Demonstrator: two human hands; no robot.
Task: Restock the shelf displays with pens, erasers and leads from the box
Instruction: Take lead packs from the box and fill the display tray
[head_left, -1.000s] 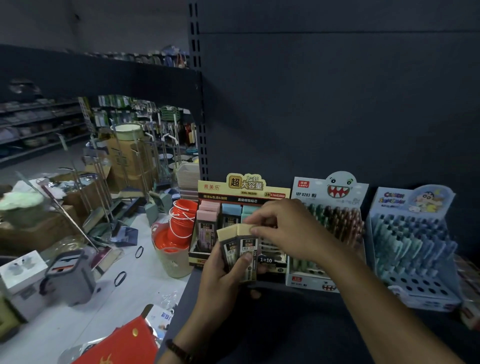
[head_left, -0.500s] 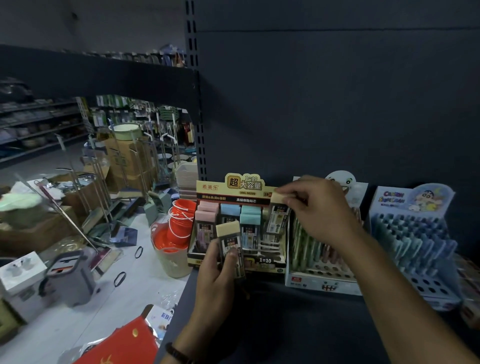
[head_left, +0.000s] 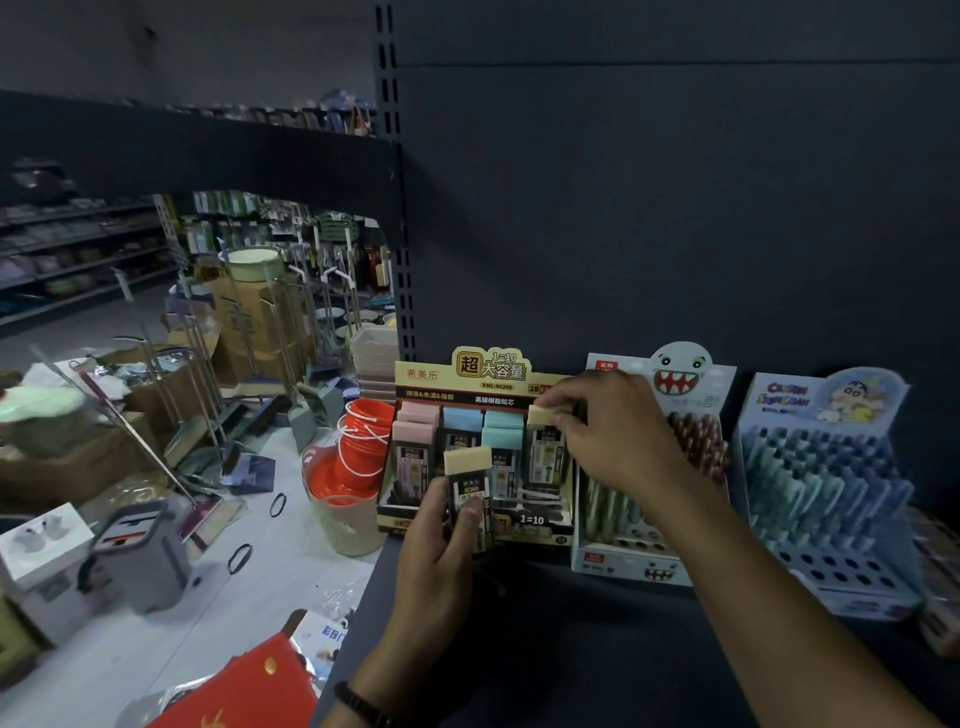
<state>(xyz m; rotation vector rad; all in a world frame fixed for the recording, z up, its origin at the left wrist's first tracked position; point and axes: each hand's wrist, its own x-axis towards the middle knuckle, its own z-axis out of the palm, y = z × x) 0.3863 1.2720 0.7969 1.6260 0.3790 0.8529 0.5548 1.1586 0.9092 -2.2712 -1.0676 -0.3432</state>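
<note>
Right hand (head_left: 618, 441) has split from the left and carried one cream-capped lead case (head_left: 545, 449) into the far-right column of the lead display box (head_left: 488, 374), fingertips pinching its cap. Left hand (head_left: 441, 551) grips the second lead case (head_left: 469, 483) upright, just in front of the box. One nearly seated, one waiting, I'd say. Tight quarters: the shark pen display (head_left: 680, 374) crowds the right wrist, with bare shelf (head_left: 571, 649) below both hands.

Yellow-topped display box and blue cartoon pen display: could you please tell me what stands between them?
The monster-face pen display stands between them, in the head view; the right hand, pinching a cream-capped case, partly covers it.
</note>
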